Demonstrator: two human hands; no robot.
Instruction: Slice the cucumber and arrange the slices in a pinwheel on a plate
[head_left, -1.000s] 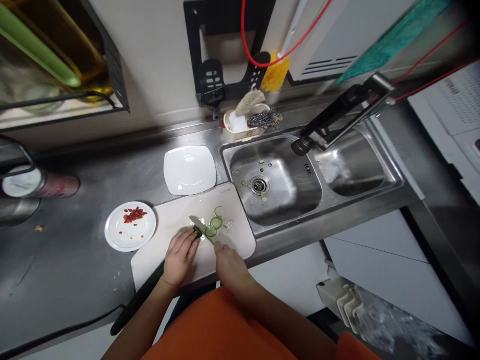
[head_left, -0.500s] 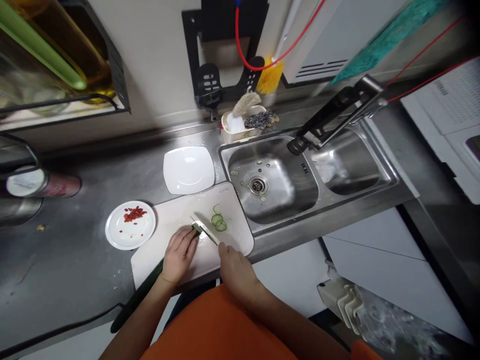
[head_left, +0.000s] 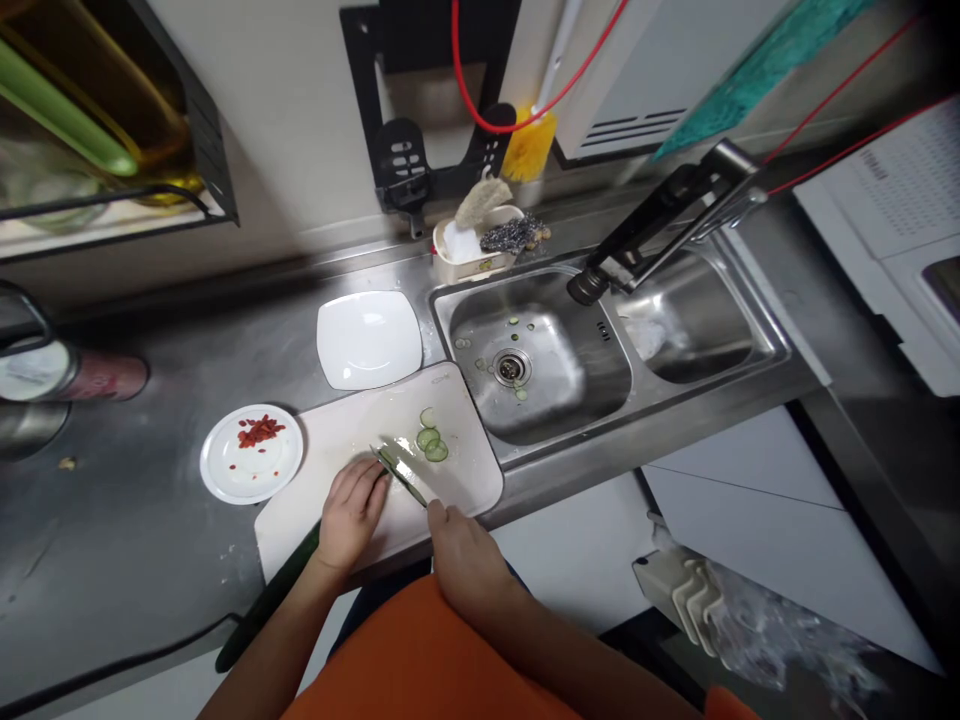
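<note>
A long dark green cucumber [head_left: 271, 597] lies slantwise over the front left of the white cutting board [head_left: 322, 433], its middle passing under my left wrist. My left hand [head_left: 352, 508] is closed on its upper end. In my right hand [head_left: 459, 545] is a knife [head_left: 403, 478], whose blade rests at the cucumber's end beside my left fingertips. Several thin cucumber slices [head_left: 432, 443] lie on the board to the right of the blade.
Behind the board stands a white square plate [head_left: 369, 340]; left of it, a round plate [head_left: 214, 465] holds red pieces. A double sink [head_left: 559, 425] with a black faucet [head_left: 637, 230] is at the right. A red-labelled can [head_left: 112, 375] lies far left.
The view has shifted slightly, so the counter items appear a little further left. The knife blade has come closer to my left fingertips. Both hands keep their hold.
</note>
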